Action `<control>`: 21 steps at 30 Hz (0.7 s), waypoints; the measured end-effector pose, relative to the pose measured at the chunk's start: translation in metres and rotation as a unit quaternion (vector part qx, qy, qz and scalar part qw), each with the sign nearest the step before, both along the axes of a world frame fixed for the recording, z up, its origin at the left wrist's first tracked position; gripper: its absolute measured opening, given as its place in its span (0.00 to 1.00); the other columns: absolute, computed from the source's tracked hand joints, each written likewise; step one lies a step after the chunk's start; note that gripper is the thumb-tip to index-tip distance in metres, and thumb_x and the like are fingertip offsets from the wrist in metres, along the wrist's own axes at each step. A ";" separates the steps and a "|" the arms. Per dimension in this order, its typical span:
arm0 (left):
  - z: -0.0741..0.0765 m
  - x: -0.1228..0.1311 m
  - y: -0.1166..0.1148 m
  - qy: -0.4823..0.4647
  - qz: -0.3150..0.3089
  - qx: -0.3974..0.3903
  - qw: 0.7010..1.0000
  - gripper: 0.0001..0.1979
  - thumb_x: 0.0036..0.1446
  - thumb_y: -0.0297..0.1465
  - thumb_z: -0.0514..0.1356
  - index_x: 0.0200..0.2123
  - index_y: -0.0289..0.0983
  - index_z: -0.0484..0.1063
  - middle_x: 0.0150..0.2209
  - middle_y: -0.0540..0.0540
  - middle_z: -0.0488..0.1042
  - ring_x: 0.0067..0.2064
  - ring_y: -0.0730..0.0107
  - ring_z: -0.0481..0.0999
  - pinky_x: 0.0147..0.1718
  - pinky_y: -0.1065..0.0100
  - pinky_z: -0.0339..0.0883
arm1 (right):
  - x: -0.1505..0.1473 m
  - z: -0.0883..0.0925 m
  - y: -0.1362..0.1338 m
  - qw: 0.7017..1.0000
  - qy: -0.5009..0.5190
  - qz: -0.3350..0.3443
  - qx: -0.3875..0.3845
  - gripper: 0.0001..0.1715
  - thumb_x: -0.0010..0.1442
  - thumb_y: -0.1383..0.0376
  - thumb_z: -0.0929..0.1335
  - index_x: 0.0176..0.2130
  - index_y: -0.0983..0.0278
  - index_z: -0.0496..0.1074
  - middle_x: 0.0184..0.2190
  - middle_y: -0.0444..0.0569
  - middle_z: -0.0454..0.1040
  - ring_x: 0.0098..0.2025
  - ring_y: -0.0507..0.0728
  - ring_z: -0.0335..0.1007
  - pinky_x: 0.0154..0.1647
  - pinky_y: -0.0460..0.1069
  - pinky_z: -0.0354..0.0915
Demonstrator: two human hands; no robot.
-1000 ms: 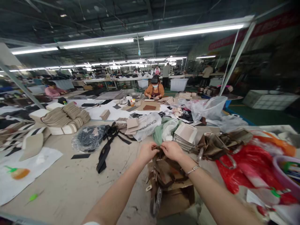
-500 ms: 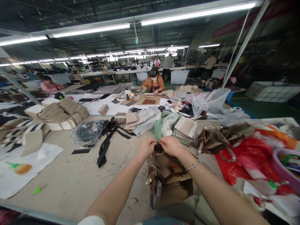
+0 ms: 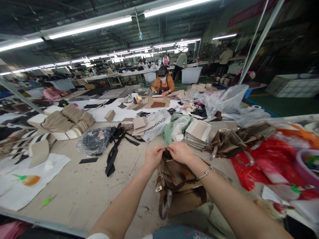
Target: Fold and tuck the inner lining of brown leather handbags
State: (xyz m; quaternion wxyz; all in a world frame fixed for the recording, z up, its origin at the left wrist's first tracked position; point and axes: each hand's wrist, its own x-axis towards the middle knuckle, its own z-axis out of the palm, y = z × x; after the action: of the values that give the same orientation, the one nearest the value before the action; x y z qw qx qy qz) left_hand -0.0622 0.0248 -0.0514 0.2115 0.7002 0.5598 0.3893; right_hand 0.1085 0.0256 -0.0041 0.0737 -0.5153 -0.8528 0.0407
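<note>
A brown handbag (image 3: pixel 185 199) stands on the table in front of me, its handle strap hanging at the near left side with clear plastic around it. My left hand (image 3: pixel 155 156) pinches the bag's far upper edge between thumb and fingers. Close beside it, my right hand (image 3: pixel 181 152) pinches the same edge, so the fingertips of both hands almost meet. The bag's inside is partly hidden by my right forearm. Right of the bag lie more brown bags (image 3: pixel 229 141), with a stack of beige panels (image 3: pixel 198 132) just beyond my right hand.
Black straps (image 3: pixel 112 159) and a plastic-wrapped dark bundle (image 3: pixel 93 141) lie to the left. Farther left are stacked beige pieces (image 3: pixel 58 122) and an orange glue bottle (image 3: pixel 31 180). Red plastic (image 3: pixel 264 162) and a purple basin (image 3: pixel 302 166) sit at right. A co-worker (image 3: pixel 163 83) sits opposite.
The view has shifted slightly. Both hands keep their pinch on the bag's edge, with little visible movement. The co-worker opposite has shifted their hands a little.
</note>
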 end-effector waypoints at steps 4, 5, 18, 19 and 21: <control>0.002 0.002 0.004 -0.031 -0.015 -0.027 0.999 0.06 0.52 0.27 0.59 0.31 0.39 0.76 0.36 0.47 0.78 0.40 0.67 0.75 0.46 0.65 0.67 | 0.001 0.000 0.000 1.000 0.005 0.010 0.010 0.17 0.64 0.61 0.58 0.35 0.62 0.73 0.36 0.51 0.75 0.40 0.56 0.69 0.38 0.48 0.58; 0.003 0.003 0.005 -0.065 -0.008 -0.051 0.997 0.05 0.51 0.27 0.59 0.30 0.38 0.76 0.34 0.47 0.78 0.38 0.67 0.75 0.43 0.66 0.67 | 0.002 0.000 0.000 1.000 0.007 0.012 0.012 0.16 0.63 0.61 0.58 0.35 0.62 0.73 0.35 0.50 0.75 0.39 0.57 0.69 0.38 0.48 0.59; 0.003 -0.001 0.017 -0.515 0.034 -0.329 0.790 0.06 0.46 0.27 0.64 0.25 0.33 0.68 0.27 0.46 0.76 0.28 0.70 0.76 0.31 0.69 0.69 | 0.006 0.001 0.004 1.000 0.022 -0.003 -0.019 0.19 0.64 0.59 0.57 0.37 0.61 0.73 0.38 0.51 0.75 0.41 0.57 0.69 0.40 0.48 0.60; 0.002 0.000 0.017 -0.517 0.038 -0.329 0.790 0.07 0.46 0.28 0.64 0.24 0.33 0.68 0.26 0.46 0.76 0.27 0.71 0.75 0.29 0.70 0.69 | 0.007 0.001 0.004 1.000 0.023 0.001 -0.016 0.19 0.64 0.59 0.57 0.37 0.62 0.73 0.37 0.51 0.75 0.41 0.57 0.69 0.40 0.49 0.60; -0.001 0.002 0.018 -0.517 0.044 -0.326 0.790 0.08 0.46 0.29 0.64 0.24 0.33 0.67 0.23 0.48 0.74 0.23 0.74 0.74 0.25 0.72 0.67 | 0.007 0.000 0.005 1.000 0.024 0.006 -0.010 0.19 0.64 0.59 0.57 0.36 0.62 0.73 0.37 0.51 0.75 0.41 0.57 0.69 0.40 0.49 0.60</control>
State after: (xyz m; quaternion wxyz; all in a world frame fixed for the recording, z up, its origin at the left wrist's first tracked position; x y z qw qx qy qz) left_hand -0.0602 0.0428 -0.0520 0.6674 0.2585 0.4910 0.4967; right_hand 0.1158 0.0304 -0.0036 0.0888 -0.5098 -0.8534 0.0622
